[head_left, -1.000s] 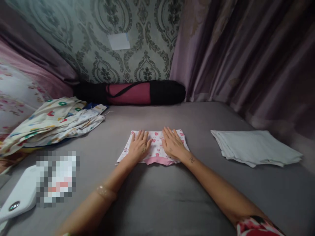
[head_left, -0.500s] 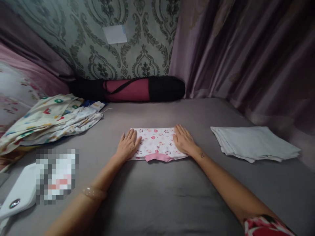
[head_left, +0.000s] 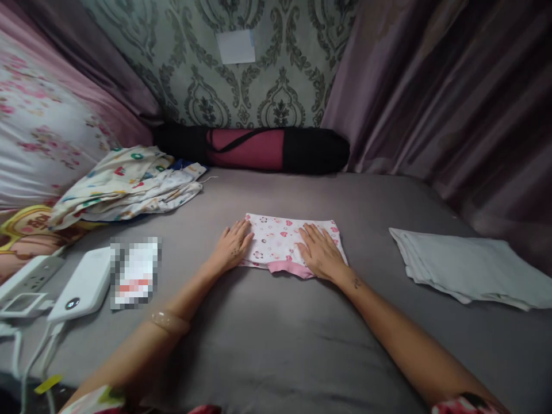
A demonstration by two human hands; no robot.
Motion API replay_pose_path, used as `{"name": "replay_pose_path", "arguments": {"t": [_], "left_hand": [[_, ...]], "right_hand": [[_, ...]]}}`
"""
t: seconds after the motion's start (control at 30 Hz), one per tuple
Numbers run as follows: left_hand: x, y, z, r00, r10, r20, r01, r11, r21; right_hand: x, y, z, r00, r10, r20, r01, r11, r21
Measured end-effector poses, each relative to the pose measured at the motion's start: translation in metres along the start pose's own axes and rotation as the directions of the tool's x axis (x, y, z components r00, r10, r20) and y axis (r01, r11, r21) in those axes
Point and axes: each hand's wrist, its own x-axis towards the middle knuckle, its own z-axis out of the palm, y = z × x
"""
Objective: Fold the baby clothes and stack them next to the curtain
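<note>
A folded white shirt (head_left: 276,238) with pink hearts and flowers lies on the grey bed sheet (head_left: 267,333), its pink neckband towards me. My left hand (head_left: 233,244) lies flat with fingers stretched along the shirt's left edge, partly on the sheet. Spread across the right part of the shirt is my right hand (head_left: 319,252), palm down, hiding some of the print and the end of the neckband. Neither hand grips the cloth.
Light grey folded cloths (head_left: 470,267) lie at the right. Printed clothes (head_left: 129,181) are heaped at the left. Nearer me are a white power bank (head_left: 84,284), a power strip (head_left: 32,279) and cables. A black and maroon bag (head_left: 250,149) lies along the wall.
My right hand has slid inward from the shirt's right edge onto its print. My left hand stays at the left edge. The camera view has turned left, showing the power strip.
</note>
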Motion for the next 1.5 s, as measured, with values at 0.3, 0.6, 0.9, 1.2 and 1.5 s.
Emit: {"name": "replay_pose_path", "arguments": {"t": [0.3, 0.6, 0.9, 1.2, 1.5], "left_hand": [[-0.004, -0.008, 0.002, 0.987, -0.099, -0.124, 0.059, 0.954, -0.294], [-0.007, -0.01, -0.004, 0.934, -0.292, -0.207, 0.128, 0.812, -0.569], [-0.008, -0.01, -0.005, 0.926, -0.303, -0.225, 0.113, 0.793, -0.599], [-0.007, -0.013, -0.003, 0.919, -0.312, -0.239, 0.08, 0.744, -0.663], [-0.006, -0.019, 0.005, 0.942, -0.244, -0.229, 0.105, 0.865, -0.491]], "right_hand": [[0.014, -0.035, -0.005, 0.997, -0.074, 0.031, 0.073, 0.997, 0.034], [0.024, -0.059, 0.008, 0.985, -0.128, 0.113, 0.122, 0.991, 0.06], [0.038, -0.084, 0.015, 0.981, -0.179, 0.081, 0.17, 0.98, 0.106], [0.071, -0.134, 0.017, 0.981, -0.195, 0.013, 0.188, 0.958, 0.218], [0.07, -0.128, 0.017, 0.983, -0.181, -0.008, 0.161, 0.858, 0.488]]}}
